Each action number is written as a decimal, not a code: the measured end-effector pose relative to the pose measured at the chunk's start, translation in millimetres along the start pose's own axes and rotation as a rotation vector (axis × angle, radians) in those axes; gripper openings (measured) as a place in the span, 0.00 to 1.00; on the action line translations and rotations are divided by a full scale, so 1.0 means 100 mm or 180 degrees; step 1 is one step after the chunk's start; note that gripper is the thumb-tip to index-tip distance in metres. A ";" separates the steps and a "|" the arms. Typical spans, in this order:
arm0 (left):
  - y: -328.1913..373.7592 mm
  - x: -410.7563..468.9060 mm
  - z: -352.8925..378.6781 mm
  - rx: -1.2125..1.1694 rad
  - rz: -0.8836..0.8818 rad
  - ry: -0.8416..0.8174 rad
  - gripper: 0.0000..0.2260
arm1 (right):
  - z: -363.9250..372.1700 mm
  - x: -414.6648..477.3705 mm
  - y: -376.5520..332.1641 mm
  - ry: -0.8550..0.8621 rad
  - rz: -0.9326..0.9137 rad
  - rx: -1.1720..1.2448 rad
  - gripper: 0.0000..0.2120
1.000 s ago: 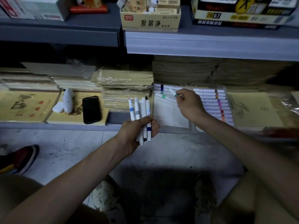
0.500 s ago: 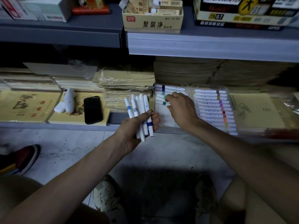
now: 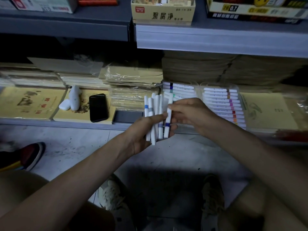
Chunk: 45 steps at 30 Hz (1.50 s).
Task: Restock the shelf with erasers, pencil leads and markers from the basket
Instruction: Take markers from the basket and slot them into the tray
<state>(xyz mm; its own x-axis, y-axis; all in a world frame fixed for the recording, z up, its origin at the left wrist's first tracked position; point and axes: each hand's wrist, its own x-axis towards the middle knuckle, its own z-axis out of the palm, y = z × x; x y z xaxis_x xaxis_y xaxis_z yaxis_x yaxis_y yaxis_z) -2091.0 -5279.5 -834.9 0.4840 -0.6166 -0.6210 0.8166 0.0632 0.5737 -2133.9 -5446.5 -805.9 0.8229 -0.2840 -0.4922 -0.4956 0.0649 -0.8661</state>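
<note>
Bundle of white markers with coloured bands [image 3: 155, 114]: gripped in left hand [image 3: 141, 132], fingers curled round it, just in front of the lower grey shelf [image 3: 66, 122]. Long axes upright, slightly fanned, upper ends toward the shelf. Right hand [image 3: 191, 114]: fingers pinch the rightmost, dark-blue-banded marker [image 3: 168, 120]. Clear plastic tray [image 3: 199, 85] on the shelf: its markers lie crosswise.
</note>
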 end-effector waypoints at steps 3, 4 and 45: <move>0.03 0.01 -0.06 -0.0216 -0.0076 0.0051 0.10 | -0.10 0.09 -0.06 0.0340 -0.0060 0.0419 0.09; 0.03 0.01 -0.07 -0.0261 -0.0080 0.0060 0.10 | -0.13 0.13 -0.07 0.0450 -0.0102 0.0438 0.09; 0.02 -0.12 -0.13 -0.0284 -0.0041 0.0203 0.16 | -0.22 0.24 0.24 0.1051 -0.1183 -0.1933 0.05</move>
<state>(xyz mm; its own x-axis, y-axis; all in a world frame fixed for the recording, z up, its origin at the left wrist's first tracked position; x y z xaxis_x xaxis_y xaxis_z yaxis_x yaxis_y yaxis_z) -2090.8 -5262.3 -833.0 0.4899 -0.5668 -0.6623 0.8463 0.1270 0.5173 -2131.7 -5472.8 -836.3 0.8865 -0.4604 -0.0456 -0.3475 -0.5975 -0.7227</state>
